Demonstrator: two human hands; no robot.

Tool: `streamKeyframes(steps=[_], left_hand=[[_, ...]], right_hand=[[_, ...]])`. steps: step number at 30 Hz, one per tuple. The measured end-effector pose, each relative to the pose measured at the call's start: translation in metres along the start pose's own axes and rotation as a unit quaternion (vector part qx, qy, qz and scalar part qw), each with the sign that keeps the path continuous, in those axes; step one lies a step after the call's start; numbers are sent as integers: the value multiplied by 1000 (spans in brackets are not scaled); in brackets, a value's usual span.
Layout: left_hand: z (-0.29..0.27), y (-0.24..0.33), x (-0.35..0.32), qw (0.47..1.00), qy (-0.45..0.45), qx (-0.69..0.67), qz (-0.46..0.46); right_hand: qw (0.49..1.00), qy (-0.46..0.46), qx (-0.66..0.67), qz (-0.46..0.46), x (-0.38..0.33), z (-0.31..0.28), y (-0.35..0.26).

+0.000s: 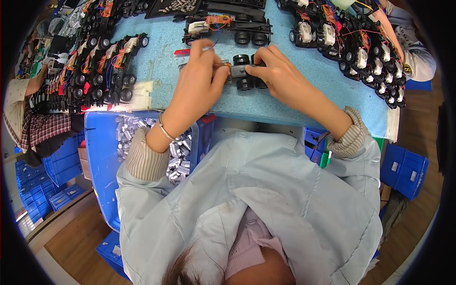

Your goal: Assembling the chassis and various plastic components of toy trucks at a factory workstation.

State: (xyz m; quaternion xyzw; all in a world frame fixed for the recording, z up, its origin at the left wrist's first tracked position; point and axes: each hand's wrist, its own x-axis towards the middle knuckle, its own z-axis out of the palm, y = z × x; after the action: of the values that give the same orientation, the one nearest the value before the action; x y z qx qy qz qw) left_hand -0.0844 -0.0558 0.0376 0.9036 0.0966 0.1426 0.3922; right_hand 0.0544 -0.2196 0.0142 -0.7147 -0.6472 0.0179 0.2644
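Note:
A black toy truck chassis point(238, 71) with rubber wheels lies across the blue work surface in front of me. My right hand point(279, 75) grips its right end, thumb and fingers closed beside the wheels. Over its left end bends my left hand point(202, 71), fingers curled onto the chassis and hiding most of that end. Just beyond is another chassis point(228, 26), with a white housing, an orange circuit board and wires. A small red part point(182, 52) lies beside my left fingers.
Rows of similar chassis stand at the left point(102, 66) and right point(354, 47). A black tray point(173, 7) at the back holds small metal parts. Below the table's front edge, a blue bin point(102, 156) contains silvery parts. People work at both sides; one sleeve point(418, 52) shows at right.

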Motion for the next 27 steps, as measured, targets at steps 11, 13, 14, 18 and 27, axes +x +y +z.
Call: streamKeyframes(steps=[11, 13, 14, 18, 27], left_hand=[[14, 0, -32, 890, -90, 357, 270], [13, 2, -33, 880, -91, 375, 276], [14, 3, -33, 875, -90, 384, 279], [14, 1, -34, 871, -105, 389, 281], [18, 2, -35, 915, -75, 314, 243]], right_hand=[[933, 27, 255, 252, -30, 1, 3], [785, -42, 458, 415, -33, 2, 1], [782, -43, 460, 419, -33, 2, 1], [827, -57, 405, 384, -32, 3, 2], [770, 89, 534, 338, -72, 16, 6]])
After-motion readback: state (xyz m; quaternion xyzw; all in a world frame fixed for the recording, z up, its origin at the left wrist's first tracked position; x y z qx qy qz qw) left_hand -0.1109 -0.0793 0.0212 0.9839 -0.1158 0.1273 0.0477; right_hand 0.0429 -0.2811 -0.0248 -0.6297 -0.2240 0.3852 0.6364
